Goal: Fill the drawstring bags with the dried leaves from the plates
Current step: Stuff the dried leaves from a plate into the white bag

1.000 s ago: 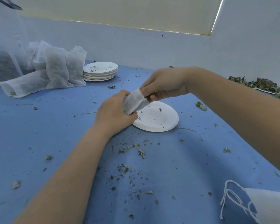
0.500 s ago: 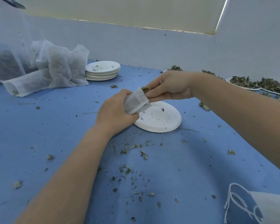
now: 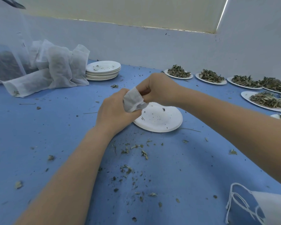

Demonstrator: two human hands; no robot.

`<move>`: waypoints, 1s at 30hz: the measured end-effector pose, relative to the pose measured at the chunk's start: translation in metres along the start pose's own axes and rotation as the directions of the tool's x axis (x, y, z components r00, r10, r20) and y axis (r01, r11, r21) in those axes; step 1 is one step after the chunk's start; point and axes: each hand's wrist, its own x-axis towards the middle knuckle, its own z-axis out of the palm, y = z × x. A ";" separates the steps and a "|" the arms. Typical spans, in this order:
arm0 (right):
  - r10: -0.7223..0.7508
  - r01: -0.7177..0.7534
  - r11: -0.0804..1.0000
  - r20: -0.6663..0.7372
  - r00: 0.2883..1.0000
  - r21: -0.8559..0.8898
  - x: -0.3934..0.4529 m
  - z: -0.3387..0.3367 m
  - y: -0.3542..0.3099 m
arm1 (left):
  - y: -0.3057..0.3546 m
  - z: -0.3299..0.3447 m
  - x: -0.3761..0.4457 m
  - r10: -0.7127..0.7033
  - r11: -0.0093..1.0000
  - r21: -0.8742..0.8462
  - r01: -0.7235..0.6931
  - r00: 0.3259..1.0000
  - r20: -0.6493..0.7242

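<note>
Fingers: your left hand (image 3: 115, 111) grips the bag (image 3: 133, 101) body; your right hand (image 3: 157, 90) pinches its mouth, above the near-empty plate (image 3: 161, 120).
Handling: bag soft, light, limp; hold it at the rim, not the sagging cloth.
Table (image 3: 39, 135): full plates (image 3: 209, 77) wait well right; filled bags (image 3: 55, 69) lie far left.
Change: the leaf seen at the mouth half a second ago no longer shows.

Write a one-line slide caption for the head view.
Both hands, left and right, hold a small drawstring bag over a nearly emptied plate.

White bag (image 3: 133, 101), white plate (image 3: 162, 120), blue table (image 3: 39, 127), green-grey leaves (image 3: 178, 71).
</note>
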 end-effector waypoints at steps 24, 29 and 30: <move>0.164 -0.140 0.967 -0.097 0.982 0.215 0.002 0.007 -0.004 | 0.010 -0.002 0.001 0.011 1.000 -0.022 -0.013 0.998 -0.055; 0.124 -0.118 0.969 -0.015 0.992 0.216 -0.003 -0.001 -0.008 | 0.008 -0.005 0.003 0.041 0.999 0.005 -0.041 0.997 -0.067; 0.120 -0.115 0.968 -0.010 0.993 0.224 -0.005 -0.003 -0.007 | 0.007 -0.006 0.003 0.029 1.000 0.007 -0.029 0.998 -0.062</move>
